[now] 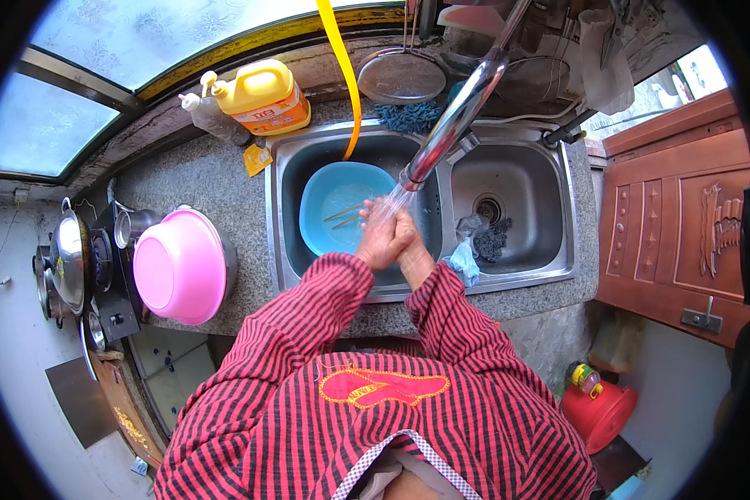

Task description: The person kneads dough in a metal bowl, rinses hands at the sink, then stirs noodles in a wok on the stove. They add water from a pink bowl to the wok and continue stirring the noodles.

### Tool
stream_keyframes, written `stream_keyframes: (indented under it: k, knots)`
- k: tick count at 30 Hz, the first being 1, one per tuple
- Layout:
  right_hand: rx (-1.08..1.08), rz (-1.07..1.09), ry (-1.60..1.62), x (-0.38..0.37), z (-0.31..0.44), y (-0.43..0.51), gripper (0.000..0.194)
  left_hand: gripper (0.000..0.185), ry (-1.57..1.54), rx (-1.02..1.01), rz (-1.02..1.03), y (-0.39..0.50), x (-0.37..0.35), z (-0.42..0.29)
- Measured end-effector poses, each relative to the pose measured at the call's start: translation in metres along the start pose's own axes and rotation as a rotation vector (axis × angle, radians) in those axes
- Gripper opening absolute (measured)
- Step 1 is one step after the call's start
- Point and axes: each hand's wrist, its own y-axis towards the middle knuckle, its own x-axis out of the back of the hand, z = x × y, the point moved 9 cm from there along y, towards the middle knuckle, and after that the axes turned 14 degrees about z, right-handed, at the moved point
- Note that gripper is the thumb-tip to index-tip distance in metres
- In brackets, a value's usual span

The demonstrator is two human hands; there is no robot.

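My left hand (382, 240) and my right hand (406, 232) are pressed together under running water from the chrome faucet (450, 125), over the left sink basin. Fingers overlap, and splashing water blurs them, so whether anything thin lies between them is hidden. Just left of and below the hands, a light blue plastic basin (312, 212) sits in the left bowl with water in it. Two thin wooden sticks, possibly chopsticks (345, 221), lie in that basin, close to my fingertips. A yellow hose (344, 62) hangs down into the same sink bowl behind the basin.
The right sink bowl (531, 187) holds a dark mesh scrubber (491, 240) and a blue cloth (464, 264). A yellow detergent jug (265, 97) stands behind left. A pink plastic basin (175, 269) leans on the counter's left, beside pots. Strainers hang behind the sink.
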Motion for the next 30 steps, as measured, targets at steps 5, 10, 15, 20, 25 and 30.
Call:
stream_keyframes:
  k: [5, 10, 15, 20, 25, 30]
  knots:
    - [-0.062, 0.091, 0.115, -0.021, -0.014, -0.015, 0.025, 0.043, -0.139, 0.200, -0.053, 0.004, 0.009, 0.006]
    - [0.020, 0.226, -0.032, 0.019, -0.032, 0.003, 0.026, 0.031, -1.415, 0.279, -0.083, 0.001, -0.023, 0.049]
    - [-0.071, 0.247, 0.094, -0.052, 0.021, -0.011, 0.021, 0.035, -1.970, 0.330, -0.313, -0.027, -0.010, 0.017]
    - [0.367, 0.099, -1.247, -0.025, 0.019, -0.008, 0.020, 0.023, -1.521, 0.528, -0.233, -0.013, -0.029, 0.064]
    - [0.417, 0.166, -1.367, -0.071, 0.033, -0.042, 0.017, 0.006, -1.628, 0.468, -0.170, -0.009, -0.025, 0.067]
    - [0.188, 0.220, 0.042, -0.053, 0.007, -0.043, 0.027, 0.010, -1.644, 0.239, 0.056, 0.005, 0.004, 0.027]
